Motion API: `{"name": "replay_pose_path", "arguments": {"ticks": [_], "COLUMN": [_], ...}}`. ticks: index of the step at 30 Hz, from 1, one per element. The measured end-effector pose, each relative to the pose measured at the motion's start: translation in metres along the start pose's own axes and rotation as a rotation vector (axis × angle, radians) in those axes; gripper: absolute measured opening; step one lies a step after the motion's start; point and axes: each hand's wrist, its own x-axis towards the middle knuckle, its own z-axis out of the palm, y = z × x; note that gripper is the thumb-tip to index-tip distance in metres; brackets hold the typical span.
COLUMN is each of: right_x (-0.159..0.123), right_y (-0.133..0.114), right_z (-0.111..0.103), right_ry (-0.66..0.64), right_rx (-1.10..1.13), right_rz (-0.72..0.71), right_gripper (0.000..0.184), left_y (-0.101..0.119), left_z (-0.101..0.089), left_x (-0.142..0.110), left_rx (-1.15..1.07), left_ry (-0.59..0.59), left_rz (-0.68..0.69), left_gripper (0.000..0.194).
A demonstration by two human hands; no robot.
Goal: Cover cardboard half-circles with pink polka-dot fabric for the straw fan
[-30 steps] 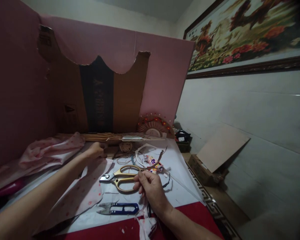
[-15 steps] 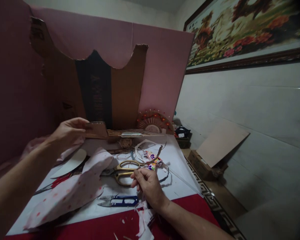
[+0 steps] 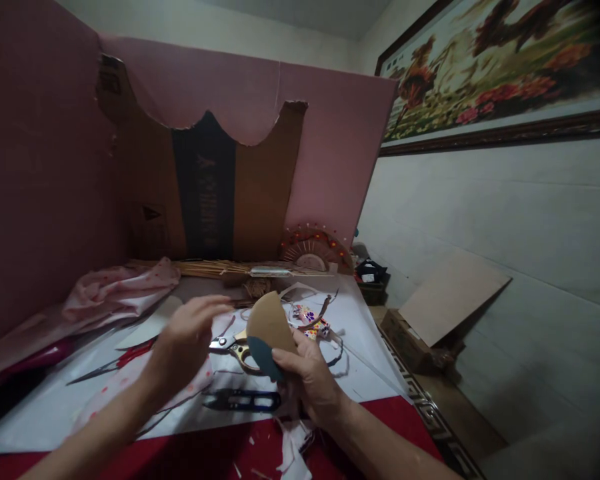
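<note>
My right hand [image 3: 313, 380] grips a curved piece of cardboard [image 3: 270, 317], brown with a dark blue corner, thumb on its face. To the left of it is my left hand [image 3: 187, 337], empty, its fingers stretched out and apart from the cardboard. Behind the cardboard lie scissors with gold handles [image 3: 243, 357], partly hidden. Blue thread snips [image 3: 250, 401] rest on the white sheet below them. My left arm partly covers a pink cloth with red dots [image 3: 193, 385]. Farther left are red-handled scissors [image 3: 135, 353] and a pale cut-out piece [image 3: 145, 328].
A tall cardboard piece with a scalloped top [image 3: 263, 193] leans on the pink panel [image 3: 340, 153]. Near it stands a pin fan [image 3: 317, 250]. Patterned fabric [image 3: 313, 323] and strips lie at right. White scraps [image 3: 295, 450] sit on red cloth [image 3: 380, 427].
My left hand has come nearer from the back, where it held a flat brown piece, and is now empty. My right hand now holds the curved cardboard piece. The view has shifted slightly.
</note>
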Motion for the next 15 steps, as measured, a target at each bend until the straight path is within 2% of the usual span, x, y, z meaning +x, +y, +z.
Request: {"name": "replay_pose_path", "arguments": {"ticks": [2,4,7,9,12,15], "right_x": [0.001,0.001,0.001,0.001,0.005,0.008], "right_y": [-0.001,-0.001,0.0,0.001,0.002,0.002], "right_z": [-0.002,-0.003,-0.002,-0.002,-0.003,-0.006], "right_ry": [0.036,0.037,0.033,0.047,0.091,0.115], "right_rx": [-0.026,-0.057,-0.064,-0.053,-0.054,-0.063], "right_rz": [-0.079,-0.103,-0.097,-0.106,-0.116,-0.119], "right_gripper": [0.045,0.042,0.042,0.043,0.044,0.042], "left_y": [-0.033,-0.058,-0.076,-0.078,-0.077,-0.077], "left_z": [-0.001,0.003,0.015,0.022,0.024,0.014], "left_x": [0.017,0.033,0.046,0.051,0.056,0.059], "left_rx": [0.095,0.152,0.163,0.157,0.15,0.179], "left_ry": [-0.083,-0.233,-0.435,-0.503,-0.502,-0.372], "left_rz": [-0.218,-0.341,-0.361,-0.367,-0.425,-0.551], "left_gripper": [0.034,0.042,0.025,0.022,0.023,0.027]}}
